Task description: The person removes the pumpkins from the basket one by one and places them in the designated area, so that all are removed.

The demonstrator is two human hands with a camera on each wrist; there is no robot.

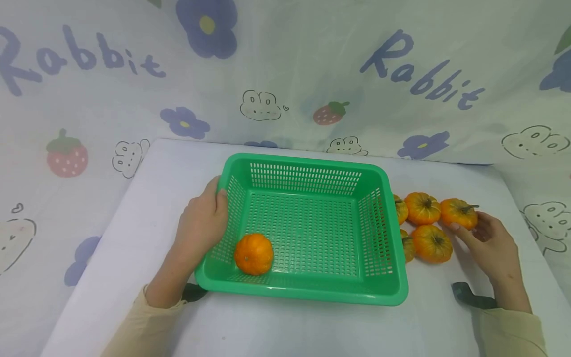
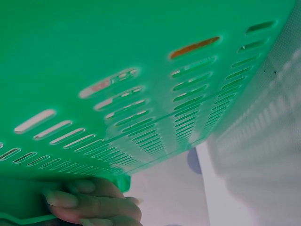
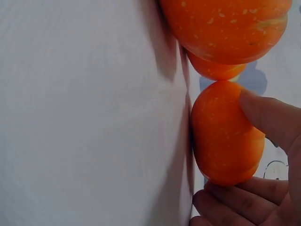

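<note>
My left hand [image 1: 202, 218] grips the left rim of a green plastic basket [image 1: 308, 295]; its curled fingers [image 2: 99, 207] show under the rim in the left wrist view. One small orange pumpkin [image 1: 254, 254] lies in the basket's near left corner. To the right, my right hand [image 1: 495, 245] holds a small pumpkin [image 1: 458, 213] with a curved stem, thumb on one side and fingers round the other. In the right wrist view that pumpkin [image 3: 228, 134] sits right at the white tabletop, close to its neighbours.
Several more pumpkins stand in two rows right of the basket, among them a back one [image 1: 423, 208] and a front one [image 1: 432, 243]; the basket wall partly hides others. The white table [image 1: 312, 327] meets a printed cloth [image 1: 294, 64] behind. Dark straps show at both wrists.
</note>
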